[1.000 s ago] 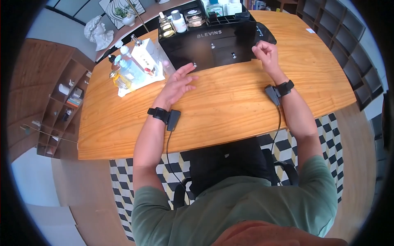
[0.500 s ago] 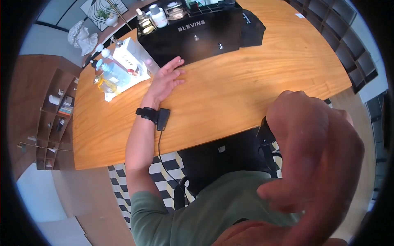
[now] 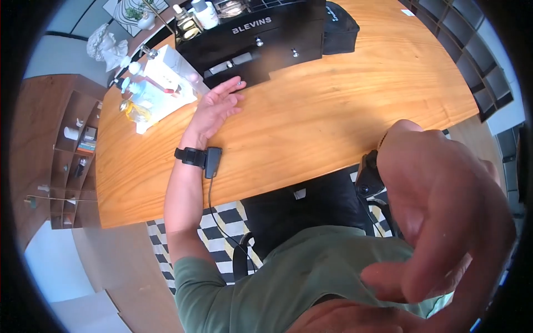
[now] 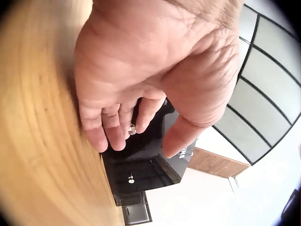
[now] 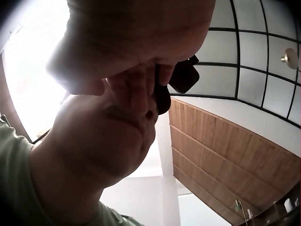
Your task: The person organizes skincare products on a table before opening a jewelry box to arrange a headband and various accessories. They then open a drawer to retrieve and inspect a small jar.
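My left hand (image 3: 216, 108) is at the lower left drawer of the black BLEVINS organizer box (image 3: 214, 47). The drawer's small metal knob (image 4: 132, 129) sits between its fingers in the left wrist view. That drawer is pulled out partway, and a pale tube (image 3: 242, 58) with other light items shows inside. My right hand (image 3: 438, 200) is raised large before the head camera, away from the table. In the right wrist view its bent fingers (image 5: 136, 89) overlap the lower face, and no object shows in them.
At the table's left, pump bottles (image 3: 145, 94) and a white box (image 3: 166, 66) stand on a white tray (image 3: 161, 119). More bottles (image 3: 205, 14) fill the organizer's top. A black pouch (image 3: 340, 33) lies to its right on the wooden table (image 3: 333, 105). Cables run from both wrists.
The right hand has come up from beside the organizer to the face. My left hand has drawn the lower left drawer out by its knob, exposing its contents. The head view has shifted.
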The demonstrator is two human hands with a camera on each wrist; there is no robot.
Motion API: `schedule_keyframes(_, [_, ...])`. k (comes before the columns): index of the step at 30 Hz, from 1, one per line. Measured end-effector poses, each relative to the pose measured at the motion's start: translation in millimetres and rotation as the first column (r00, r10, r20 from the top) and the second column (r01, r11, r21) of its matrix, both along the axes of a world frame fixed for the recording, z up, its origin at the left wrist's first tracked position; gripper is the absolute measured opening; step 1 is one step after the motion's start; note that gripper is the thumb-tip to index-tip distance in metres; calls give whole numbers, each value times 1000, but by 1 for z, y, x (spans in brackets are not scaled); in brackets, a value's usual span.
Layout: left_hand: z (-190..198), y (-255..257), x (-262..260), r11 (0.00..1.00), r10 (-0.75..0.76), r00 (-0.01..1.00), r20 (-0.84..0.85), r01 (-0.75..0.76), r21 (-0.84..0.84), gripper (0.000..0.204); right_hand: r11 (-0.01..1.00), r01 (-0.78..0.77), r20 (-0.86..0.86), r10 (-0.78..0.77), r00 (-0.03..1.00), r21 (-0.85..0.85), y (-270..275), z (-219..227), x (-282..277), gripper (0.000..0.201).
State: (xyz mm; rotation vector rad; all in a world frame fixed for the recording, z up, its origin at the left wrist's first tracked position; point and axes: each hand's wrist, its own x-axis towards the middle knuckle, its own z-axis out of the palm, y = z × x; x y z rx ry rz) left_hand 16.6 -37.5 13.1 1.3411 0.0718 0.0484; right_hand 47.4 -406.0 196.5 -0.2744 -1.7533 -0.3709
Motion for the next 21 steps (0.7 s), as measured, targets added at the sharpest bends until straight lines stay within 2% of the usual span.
schedule_keyframes(1, [2,-1,-2,1000,-15,1000,-18,15,17,54,998,-22,99,16,995,57,3,2,3,29])
schedule_keyframes(2, [4,-1,-4,998,-17,1000,-25,18,54,55,998,-28,103,22,994,61,9,1,3,29])
schedule_keyframes(4, [6,-3,-8,998,-22,999,-28,24,66,55,995,16,-96,-6,995,97,25,-3,-1,27])
schedule_keyframes(5, [7,-4,-11,997,-33,999,-36,36,75,56,995,7,-87,2,996,100,15,5,-9,27])
schedule_keyframes(6, [6,-3,-13,995,-42,999,-35,45,89,58,902,267,-204,-348,915,-339,-5,15,-24,23])
schedule_keyframes(7, [8,-3,-15,995,-33,999,-25,36,92,58,574,386,-147,-673,725,-723,-15,25,-31,19])
schedule_keyframes(8, [10,-4,-18,992,-67,997,-28,69,102,59,932,256,228,-199,953,-257,5,14,32,11])
schedule_keyframes(9, [11,-5,-21,988,-100,994,-32,103,111,60,934,252,235,-193,953,-254,21,17,52,11])
schedule_keyframes(11, [24,-12,-28,987,-104,995,-7,104,126,59,976,135,355,-67,932,-171,44,21,65,6])
schedule_keyframes(12, [34,-16,-32,981,-93,994,-66,103,166,54,950,228,193,-189,963,-211,50,13,60,9])
schedule_keyframes(13, [42,-18,-35,973,-78,989,-122,103,207,50,913,310,31,-313,949,-264,56,1,58,12])
schedule_keyframes(14, [48,-17,-38,973,-72,991,-114,95,210,50,890,349,21,-359,933,-294,65,-12,70,14])
schedule_keyframes(15, [54,-16,-41,945,19,995,-98,14,326,41,863,387,11,-405,914,-324,77,-25,91,17])
schedule_keyframes(16, [58,-14,-43,898,109,992,-70,-68,436,32,836,360,-25,-406,914,-414,84,-44,112,21])
schedule_keyframes(17, [57,-9,-43,896,113,992,-61,-75,438,32,802,327,-60,-409,910,-500,88,-64,134,26])
schedule_keyframes(18, [50,-2,-41,822,176,965,196,-254,511,27,767,314,-117,-448,886,-559,90,-84,151,27])
schedule_keyframes(19, [47,3,-39,727,202,874,442,-436,530,22,731,294,-171,-488,856,-616,90,-105,166,28])
schedule_keyframes(20, [49,7,-37,684,185,832,523,-491,540,21,720,273,-215,-507,835,-639,90,-124,181,29])
schedule_keyframes(21, [52,7,-37,675,187,828,529,-499,543,21,710,249,-258,-524,812,-658,91,-142,196,30])
